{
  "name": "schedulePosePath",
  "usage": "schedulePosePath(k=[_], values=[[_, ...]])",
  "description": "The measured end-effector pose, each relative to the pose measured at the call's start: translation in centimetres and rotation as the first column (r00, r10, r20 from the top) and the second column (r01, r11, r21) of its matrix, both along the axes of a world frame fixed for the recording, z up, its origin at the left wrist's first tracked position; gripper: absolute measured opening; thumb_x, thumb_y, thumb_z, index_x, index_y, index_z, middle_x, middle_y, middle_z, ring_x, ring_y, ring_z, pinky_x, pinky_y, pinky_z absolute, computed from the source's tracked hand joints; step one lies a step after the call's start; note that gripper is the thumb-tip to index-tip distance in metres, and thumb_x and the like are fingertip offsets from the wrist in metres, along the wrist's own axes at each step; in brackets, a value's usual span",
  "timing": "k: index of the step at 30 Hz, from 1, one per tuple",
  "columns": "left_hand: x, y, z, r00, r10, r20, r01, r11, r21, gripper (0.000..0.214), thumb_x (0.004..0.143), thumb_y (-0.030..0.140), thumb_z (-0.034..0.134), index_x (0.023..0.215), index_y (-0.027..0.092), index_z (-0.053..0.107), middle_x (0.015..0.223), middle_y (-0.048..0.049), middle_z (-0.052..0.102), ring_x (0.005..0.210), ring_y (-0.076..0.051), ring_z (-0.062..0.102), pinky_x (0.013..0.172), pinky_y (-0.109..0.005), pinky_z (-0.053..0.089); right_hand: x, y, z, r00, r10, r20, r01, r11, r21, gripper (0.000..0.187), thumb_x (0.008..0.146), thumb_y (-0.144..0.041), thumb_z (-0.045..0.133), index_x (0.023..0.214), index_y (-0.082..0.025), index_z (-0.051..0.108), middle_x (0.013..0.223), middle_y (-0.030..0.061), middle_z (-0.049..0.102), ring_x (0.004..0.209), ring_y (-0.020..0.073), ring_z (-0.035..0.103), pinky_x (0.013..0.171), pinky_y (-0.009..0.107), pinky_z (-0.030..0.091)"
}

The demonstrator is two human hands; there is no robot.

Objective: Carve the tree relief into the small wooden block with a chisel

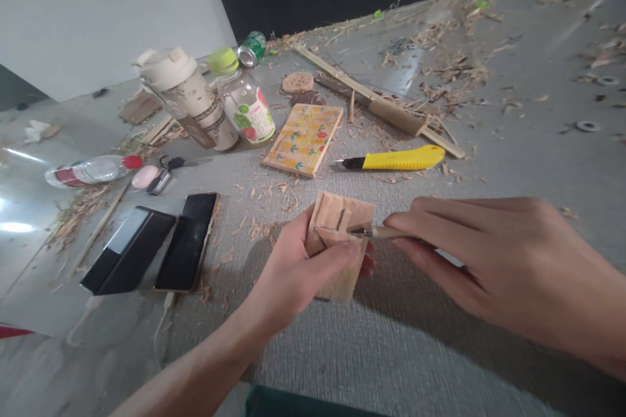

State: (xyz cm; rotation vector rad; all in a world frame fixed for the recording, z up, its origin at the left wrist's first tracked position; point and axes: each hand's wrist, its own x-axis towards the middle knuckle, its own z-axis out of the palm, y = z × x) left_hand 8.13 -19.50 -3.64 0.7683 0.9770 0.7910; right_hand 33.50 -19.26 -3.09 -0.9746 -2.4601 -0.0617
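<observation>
My left hand is wrapped round a small wooden block, thumb across its face and fingertips showing past its right edge. Grooves and dark lines are cut into the block's upper part. In my right hand is a carving knife with a slim pale handle, gripped like a pen. Its metal tip touches the block near a groove, just above my left thumb. Above the block lie a yellow utility knife and a wooden board with a painted pattern.
Two phones lie at left, one with a cable. Behind stand a cream tumbler and a clear bottle with a green cap. A plastic bottle, a green can, wooden sticks and shavings lie around.
</observation>
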Motion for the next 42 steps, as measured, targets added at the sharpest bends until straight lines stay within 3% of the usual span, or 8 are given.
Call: schedulePosePath(k=[6, 13, 17, 23, 32, 37, 42], values=[[0.3, 0.1, 0.1, 1.0, -0.005, 0.007, 0.005, 1.0, -0.01, 0.031, 0.09, 0.027, 0.095, 0.112, 0.015, 0.076, 0.088, -0.0064, 0.084, 0.074, -0.019, 0.08, 0.073, -0.028, 0.065, -0.2, -0.2, 0.4, 0.997, 0.002, 0.072, -0.011, 0.992, 0.124, 0.03, 0.117, -0.017, 0.056, 0.096, -0.023, 0.075, 0.09, 0.0042, 0.084, 0.057, 0.0181, 0.059, 0.055, 0.043, 0.033], [0.3, 0.2, 0.0, 0.999, -0.039, 0.017, 0.039, 0.999, -0.008, 0.028, 0.092, 0.022, 0.09, 0.111, 0.016, 0.071, 0.086, -0.0035, 0.082, 0.07, -0.016, 0.077, 0.069, -0.026, 0.065, 0.0, -1.0, 0.1, 0.995, 0.015, 0.097, -0.026, 0.993, 0.118, 0.026, 0.112, -0.01, 0.059, 0.097, -0.023, 0.076, 0.088, 0.0026, 0.081, 0.06, 0.0185, 0.057, 0.061, 0.044, 0.031], [0.5, 0.1, 0.1, 0.999, -0.05, -0.002, 0.05, 0.999, 0.007, 0.026, 0.09, 0.02, 0.088, 0.108, 0.018, 0.069, 0.085, -0.0019, 0.08, 0.068, -0.016, 0.076, 0.066, -0.027, 0.064, -0.1, -1.1, 0.3, 0.989, 0.022, 0.148, -0.048, 0.984, 0.173, 0.028, 0.111, -0.007, 0.055, 0.099, -0.021, 0.076, 0.077, 0.0001, 0.07, 0.058, 0.0183, 0.051, 0.06, 0.042, 0.032], [0.5, -0.1, 0.0, 0.996, -0.077, -0.049, 0.077, 0.997, -0.004, 0.026, 0.091, 0.023, 0.088, 0.105, 0.019, 0.067, 0.083, -0.0012, 0.079, 0.069, -0.017, 0.076, 0.067, -0.028, 0.065, -1.2, -1.2, 1.1, 0.986, -0.002, 0.168, -0.037, 0.972, 0.234, 0.038, 0.109, -0.004, 0.05, 0.08, -0.024, 0.064, 0.063, -0.0012, 0.052, 0.053, 0.0185, 0.048, 0.058, 0.044, 0.029], [0.7, -0.2, 0.1, 0.998, -0.018, -0.053, 0.016, 1.0, -0.025, 0.028, 0.088, 0.023, 0.09, 0.107, 0.019, 0.07, 0.083, -0.0019, 0.081, 0.068, -0.018, 0.077, 0.067, -0.029, 0.065, -0.8, -1.0, 0.7, 0.981, -0.026, 0.19, -0.018, 0.975, 0.222, 0.032, 0.105, -0.005, 0.054, 0.082, -0.026, 0.062, 0.066, -0.0014, 0.058, 0.056, 0.0194, 0.05, 0.059, 0.043, 0.028], [0.9, -0.1, 0.3, 0.999, 0.033, -0.039, -0.035, 0.998, -0.045, 0.028, 0.086, 0.024, 0.091, 0.11, 0.016, 0.079, 0.088, -0.006, 0.087, 0.072, -0.02, 0.083, 0.07, -0.028, 0.066, -0.7, -0.5, 1.2, 0.993, -0.031, 0.111, 0.012, 0.985, 0.175, 0.031, 0.116, -0.018, 0.055, 0.092, -0.025, 0.073, 0.078, 0.0003, 0.077, 0.059, 0.0196, 0.059, 0.061, 0.043, 0.035], [0.7, -0.1, 0.2, 0.998, 0.029, -0.06, -0.031, 0.999, -0.031, 0.031, 0.084, 0.026, 0.094, 0.111, 0.017, 0.083, 0.099, -0.0094, 0.092, 0.082, -0.025, 0.088, 0.073, -0.029, 0.067, -0.5, -0.7, 1.2, 0.997, -0.047, 0.067, 0.039, 0.993, 0.112, 0.027, 0.118, -0.024, 0.056, 0.102, -0.023, 0.077, 0.074, 0.0005, 0.073, 0.059, 0.021, 0.063, 0.058, 0.043, 0.033]])
